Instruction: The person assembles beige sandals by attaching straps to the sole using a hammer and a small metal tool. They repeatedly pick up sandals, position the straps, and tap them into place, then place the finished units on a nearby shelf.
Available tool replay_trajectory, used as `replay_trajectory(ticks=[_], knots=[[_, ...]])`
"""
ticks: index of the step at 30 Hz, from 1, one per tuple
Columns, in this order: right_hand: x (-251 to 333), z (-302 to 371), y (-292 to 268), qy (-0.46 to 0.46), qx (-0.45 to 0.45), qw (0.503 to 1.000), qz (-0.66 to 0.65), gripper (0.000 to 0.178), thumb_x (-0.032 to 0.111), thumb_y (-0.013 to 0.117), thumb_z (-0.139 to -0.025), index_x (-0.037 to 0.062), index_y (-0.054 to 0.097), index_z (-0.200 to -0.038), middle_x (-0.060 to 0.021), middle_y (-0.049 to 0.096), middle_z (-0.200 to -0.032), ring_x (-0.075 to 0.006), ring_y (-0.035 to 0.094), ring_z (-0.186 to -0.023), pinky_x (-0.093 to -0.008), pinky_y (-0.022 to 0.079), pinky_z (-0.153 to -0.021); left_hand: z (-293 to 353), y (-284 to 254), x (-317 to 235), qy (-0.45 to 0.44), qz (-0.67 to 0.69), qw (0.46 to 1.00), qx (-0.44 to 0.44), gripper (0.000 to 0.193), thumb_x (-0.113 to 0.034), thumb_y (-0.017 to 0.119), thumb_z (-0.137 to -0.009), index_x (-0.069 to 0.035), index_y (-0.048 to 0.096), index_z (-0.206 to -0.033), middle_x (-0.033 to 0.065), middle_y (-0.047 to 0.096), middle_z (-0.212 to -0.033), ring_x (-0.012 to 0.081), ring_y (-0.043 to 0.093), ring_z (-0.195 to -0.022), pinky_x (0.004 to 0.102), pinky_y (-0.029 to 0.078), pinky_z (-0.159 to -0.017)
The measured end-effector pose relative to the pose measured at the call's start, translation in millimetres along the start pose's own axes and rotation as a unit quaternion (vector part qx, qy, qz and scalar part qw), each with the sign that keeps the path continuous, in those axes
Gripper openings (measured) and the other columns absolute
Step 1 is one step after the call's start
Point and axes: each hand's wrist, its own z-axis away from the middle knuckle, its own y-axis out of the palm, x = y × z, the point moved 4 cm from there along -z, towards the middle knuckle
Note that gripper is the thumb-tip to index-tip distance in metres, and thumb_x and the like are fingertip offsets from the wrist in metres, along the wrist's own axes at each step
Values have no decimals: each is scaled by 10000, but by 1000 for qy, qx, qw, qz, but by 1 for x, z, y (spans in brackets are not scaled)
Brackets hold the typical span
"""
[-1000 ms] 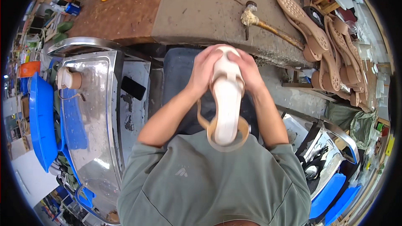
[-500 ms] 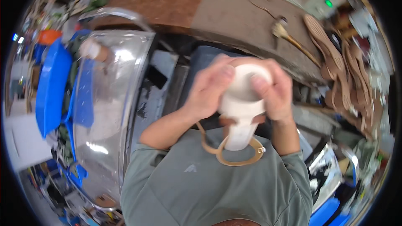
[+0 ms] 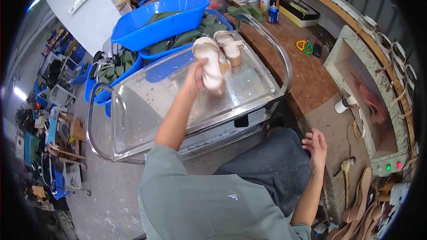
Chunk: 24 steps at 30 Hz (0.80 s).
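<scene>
A pale beige sandal (image 3: 211, 64) is gripped in my left hand (image 3: 195, 74), out over the metal trolley top (image 3: 151, 109). Its heel end and strap are slightly blurred. Right beside it, a matching sandal (image 3: 231, 52) stands on the trolley; whether the two touch I cannot tell. My right hand (image 3: 316, 148) is by the workbench's near edge, fingers loosely bent and apart, holding nothing.
The trolley's tubular handles (image 3: 284, 58) rise at both ends. Blue tubs (image 3: 160, 29) with green pieces stand behind it. On the bench lie a hammer (image 3: 346, 173), scissors (image 3: 304, 46) and a white cup (image 3: 341, 106). Brown soles (image 3: 360, 195) are piled at the lower right.
The view has swung left toward the trolley. Both hands were on the sandal in front of my chest; now my left hand alone carries it over the trolley, and my right has let go.
</scene>
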Motion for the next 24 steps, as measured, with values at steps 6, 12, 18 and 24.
replay_trajectory(ticks=[6, 12, 18, 24], knots=[[-6, 4, -24, -16, -31, 999, 0, 364, 295, 529, -933, 18, 536, -1169, -99, 625, -976, -130, 622, -755, -247, 494, -646, -110, -110, -47, 141, -190, 951, -197, 182, -211, 487, -905, -58, 582, -928, 87, 545, -805, 228, 532, -736, 366, 465, -661], [3, 14, -100, 55, -58, 994, 68, 292, 286, 585, -906, 45, 584, -1070, -26, 618, -854, -86, 583, -726, -216, 474, -630, -31, -32, -74, 354, -552, 690, -306, 406, -276, 498, -933, 34, 543, -1191, 197, 527, -1231, 281, 513, -1104, 368, 379, -962], [142, 7, -191, -201, -224, 909, 287, 323, 283, 616, -869, 0, 590, -1022, -60, 622, -823, -138, 570, -762, -278, 471, -713, 51, 164, 15, 314, -431, 840, 98, 349, -199, 523, -924, 25, 519, -1191, 94, 568, -1123, 172, 531, -1040, 307, 409, -926], [325, 36, -275, -408, -514, 484, 578, 312, 142, 585, -801, 21, 549, -1086, -188, 579, -997, -353, 560, -948, -429, 454, -820, 25, 273, 157, 101, -372, 857, 342, 275, -79, 579, -886, -5, 538, -1147, 69, 563, -1039, 131, 555, -940, 256, 444, -846]])
